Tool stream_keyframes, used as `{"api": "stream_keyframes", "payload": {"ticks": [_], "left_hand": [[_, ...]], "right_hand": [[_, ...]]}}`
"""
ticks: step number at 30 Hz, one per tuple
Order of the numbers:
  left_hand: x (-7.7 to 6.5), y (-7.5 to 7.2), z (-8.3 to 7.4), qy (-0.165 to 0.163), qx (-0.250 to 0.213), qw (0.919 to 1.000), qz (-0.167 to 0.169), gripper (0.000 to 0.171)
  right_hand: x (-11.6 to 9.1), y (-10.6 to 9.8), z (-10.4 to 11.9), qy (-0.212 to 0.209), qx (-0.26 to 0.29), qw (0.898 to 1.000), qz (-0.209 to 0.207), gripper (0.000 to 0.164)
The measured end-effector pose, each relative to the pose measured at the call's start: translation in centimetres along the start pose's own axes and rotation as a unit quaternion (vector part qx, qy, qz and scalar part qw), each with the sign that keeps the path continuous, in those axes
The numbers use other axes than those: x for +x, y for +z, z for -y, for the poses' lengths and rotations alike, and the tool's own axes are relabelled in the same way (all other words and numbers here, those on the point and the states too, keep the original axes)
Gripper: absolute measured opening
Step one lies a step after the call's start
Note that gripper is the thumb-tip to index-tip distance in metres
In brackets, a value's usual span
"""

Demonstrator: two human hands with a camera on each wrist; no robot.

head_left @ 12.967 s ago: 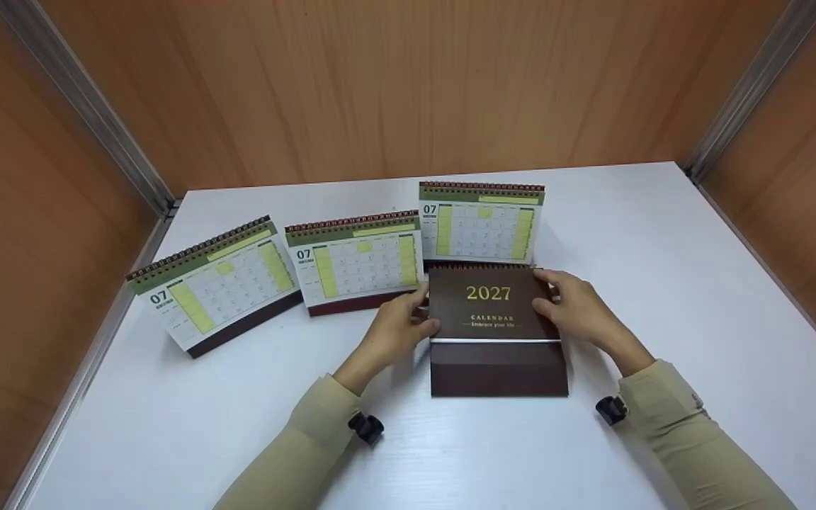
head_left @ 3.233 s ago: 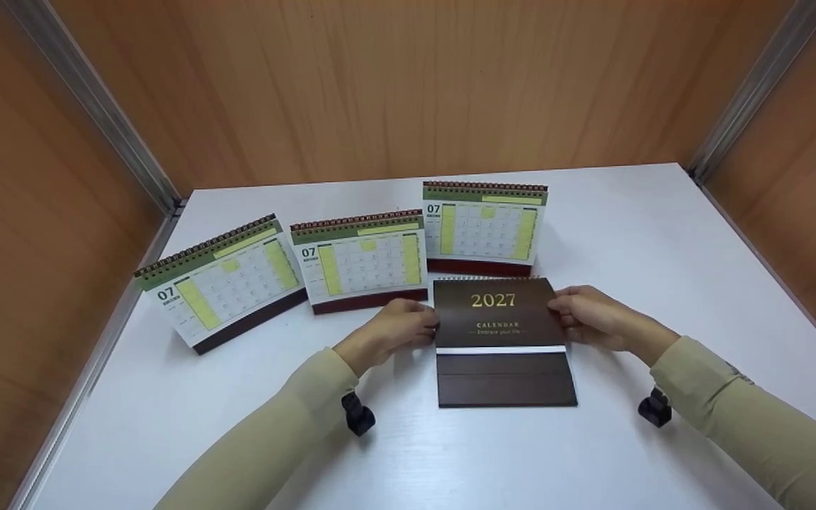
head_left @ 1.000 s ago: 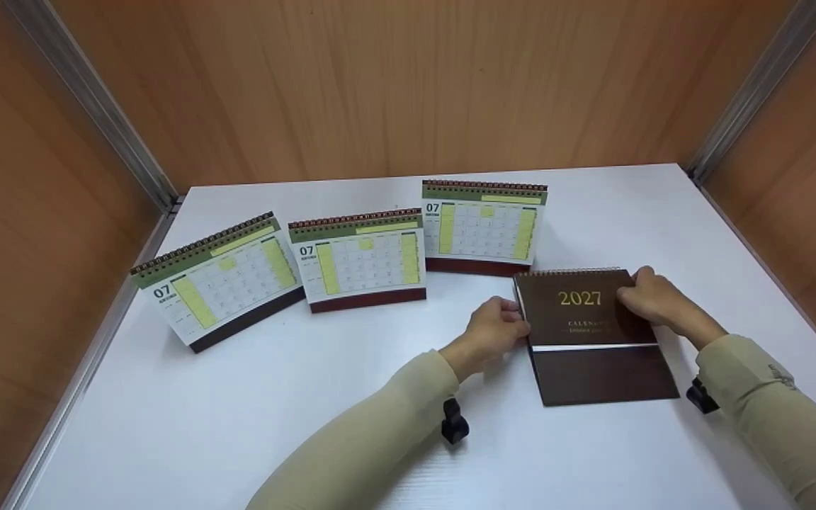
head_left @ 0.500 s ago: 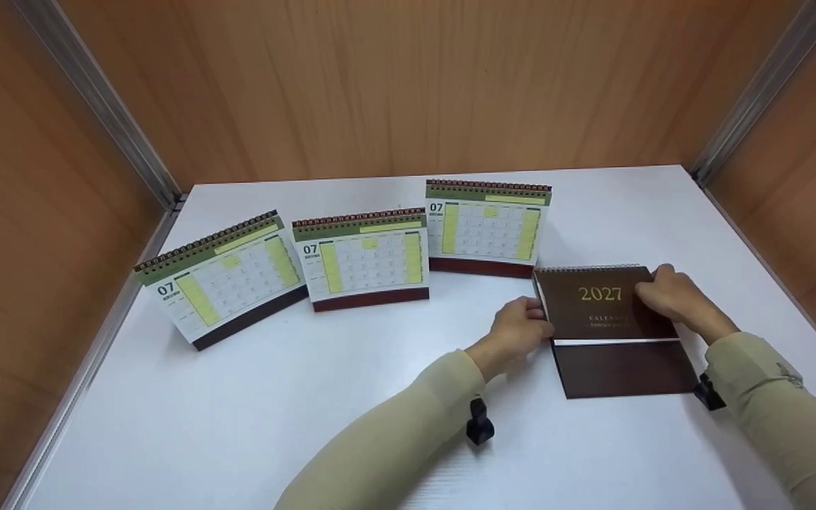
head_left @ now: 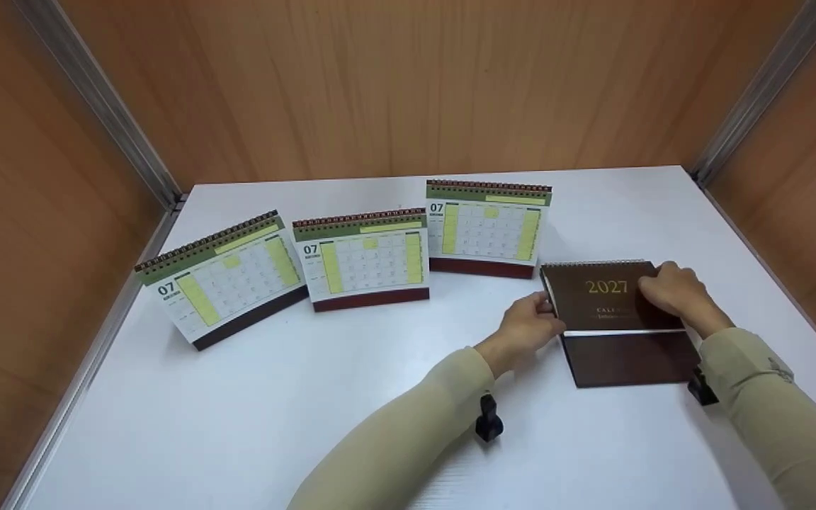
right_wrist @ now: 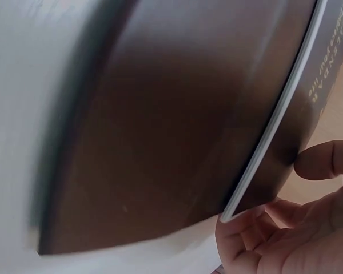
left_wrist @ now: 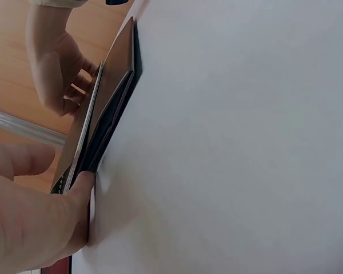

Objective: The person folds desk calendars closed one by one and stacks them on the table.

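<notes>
A dark brown desk calendar (head_left: 585,304) with gold "2027" lettering and a ring binding along its far edge is at the right of the white table. My left hand (head_left: 525,327) holds its left edge, thumb toward me. On the opposite side my right hand (head_left: 681,294) pinches the right edge, with the thumb over the cover and the other fingers behind. The right wrist view shows the white page edges (right_wrist: 268,128) between the cover and the brown stand (right_wrist: 160,131). In the left wrist view the stand's folded panels (left_wrist: 111,105) are seen from the side, slightly apart.
Three propped desk calendars showing "07" pages stand in a row: one at left (head_left: 224,283), one in the middle (head_left: 372,262), one farther back (head_left: 489,230), close to the brown calendar's back left corner. Wood panels (head_left: 351,92) enclose the white table (head_left: 273,411).
Both hands have moved the brown calendar rightward from in front of the back calendar, then slightly farther away from me. The three propped calendars stay in place.
</notes>
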State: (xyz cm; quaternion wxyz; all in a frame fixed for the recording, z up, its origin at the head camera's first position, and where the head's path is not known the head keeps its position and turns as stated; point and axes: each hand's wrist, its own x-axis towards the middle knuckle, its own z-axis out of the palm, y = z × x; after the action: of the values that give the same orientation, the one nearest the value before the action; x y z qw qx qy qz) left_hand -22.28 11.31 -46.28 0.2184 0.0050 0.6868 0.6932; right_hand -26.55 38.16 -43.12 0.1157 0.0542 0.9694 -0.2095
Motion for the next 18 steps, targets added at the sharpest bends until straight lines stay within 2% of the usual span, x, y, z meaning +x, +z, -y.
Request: {"api": "stream_keyframes", "payload": {"ticks": [10,18], "left_hand": [[0.11,0.16,0.03,0.000,-0.006,0.9996,0.028,0.064],[0.02,0.14,0.28,0.008,-0.012,0.9957,0.092,0.067]], "right_hand": [[0.15,0.00,-0.13,0.012,-0.021,1.000,-0.008,0.067],[0.01,-0.28,-0.50,0.026,-0.023,0.999,0.003,0.067]]}}
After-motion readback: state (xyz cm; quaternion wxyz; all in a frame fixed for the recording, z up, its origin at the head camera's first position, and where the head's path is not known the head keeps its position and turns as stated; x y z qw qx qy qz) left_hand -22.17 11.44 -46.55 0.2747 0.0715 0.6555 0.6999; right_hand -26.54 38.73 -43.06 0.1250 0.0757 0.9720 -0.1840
